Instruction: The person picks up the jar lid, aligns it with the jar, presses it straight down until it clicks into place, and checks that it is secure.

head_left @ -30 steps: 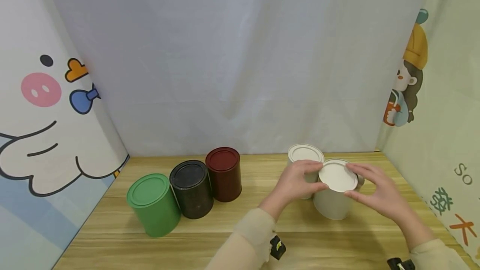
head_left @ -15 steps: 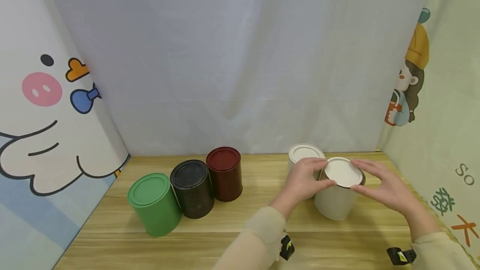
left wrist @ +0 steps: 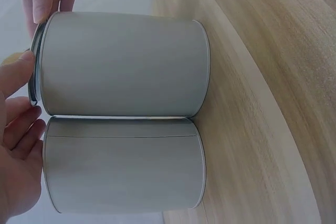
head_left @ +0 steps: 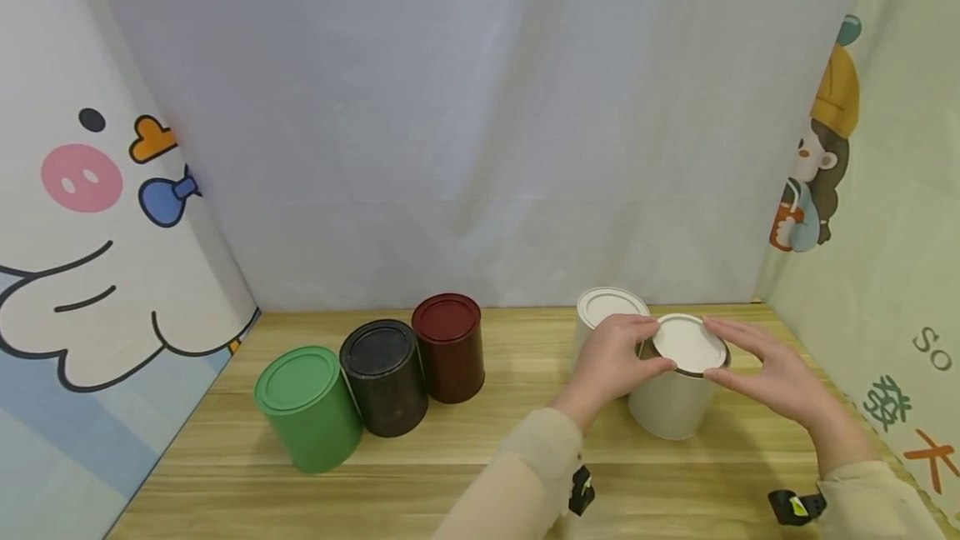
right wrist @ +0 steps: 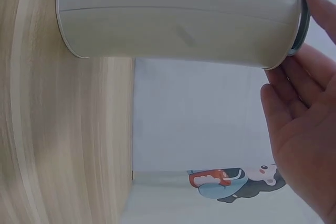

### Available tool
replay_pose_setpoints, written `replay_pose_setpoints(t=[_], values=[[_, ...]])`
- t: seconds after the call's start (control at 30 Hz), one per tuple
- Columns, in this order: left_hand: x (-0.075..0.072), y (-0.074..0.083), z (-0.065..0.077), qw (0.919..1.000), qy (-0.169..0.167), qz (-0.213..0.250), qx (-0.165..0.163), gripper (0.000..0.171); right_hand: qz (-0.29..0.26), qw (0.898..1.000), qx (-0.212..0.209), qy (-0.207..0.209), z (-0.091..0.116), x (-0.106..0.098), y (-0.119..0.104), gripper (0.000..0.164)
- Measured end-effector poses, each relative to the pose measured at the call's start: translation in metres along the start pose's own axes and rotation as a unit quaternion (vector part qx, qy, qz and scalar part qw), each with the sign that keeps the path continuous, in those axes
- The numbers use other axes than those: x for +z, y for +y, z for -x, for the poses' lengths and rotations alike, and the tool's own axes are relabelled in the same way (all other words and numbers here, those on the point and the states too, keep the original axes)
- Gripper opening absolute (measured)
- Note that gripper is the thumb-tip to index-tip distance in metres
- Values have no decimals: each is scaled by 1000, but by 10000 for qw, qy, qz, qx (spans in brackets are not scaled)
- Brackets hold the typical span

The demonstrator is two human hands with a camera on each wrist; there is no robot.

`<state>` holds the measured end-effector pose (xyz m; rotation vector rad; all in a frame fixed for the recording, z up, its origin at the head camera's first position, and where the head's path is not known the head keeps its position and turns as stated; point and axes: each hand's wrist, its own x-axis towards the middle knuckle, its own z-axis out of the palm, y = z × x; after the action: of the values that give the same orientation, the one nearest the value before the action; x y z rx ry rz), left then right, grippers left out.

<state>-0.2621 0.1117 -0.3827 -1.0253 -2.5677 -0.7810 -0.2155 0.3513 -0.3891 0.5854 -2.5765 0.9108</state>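
In the head view my left hand [head_left: 613, 358] and right hand [head_left: 768, 375] pinch a round white lid [head_left: 690, 343] from opposite sides. The lid sits over the mouth of a white can [head_left: 670, 408], with a dark strip of the opening visible along its edge. Seen from the left wrist, the lid's metal rim [left wrist: 35, 72] stands slightly proud of the can's top edge and a little tilted. Touching that can is a second white can [head_left: 609, 307], its lid on, partly covered by my left hand.
To the left stand a green can [head_left: 318, 419], a black can [head_left: 386, 382] and a dark red can [head_left: 452, 352], all lidded. A pale curtain [head_left: 450, 123] backs the wooden table [head_left: 360, 490], with printed cloths on both sides.
Both hands have shifted the lid slightly to the right and back over the can. It has hardly moved in the last half second. The cans have stayed in place.
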Motion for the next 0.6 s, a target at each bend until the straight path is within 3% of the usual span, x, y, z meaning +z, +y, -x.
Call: replay_pose_setpoints(t=[0.33, 0.6], values=[[2, 0, -7, 9982, -88, -555, 223, 25, 7, 9993, 182, -332, -2, -4, 3, 62], [-2, 2, -8, 9958, -286, -849, 201, 28, 51, 9977, 239, -628, -4, -7, 5, 61]])
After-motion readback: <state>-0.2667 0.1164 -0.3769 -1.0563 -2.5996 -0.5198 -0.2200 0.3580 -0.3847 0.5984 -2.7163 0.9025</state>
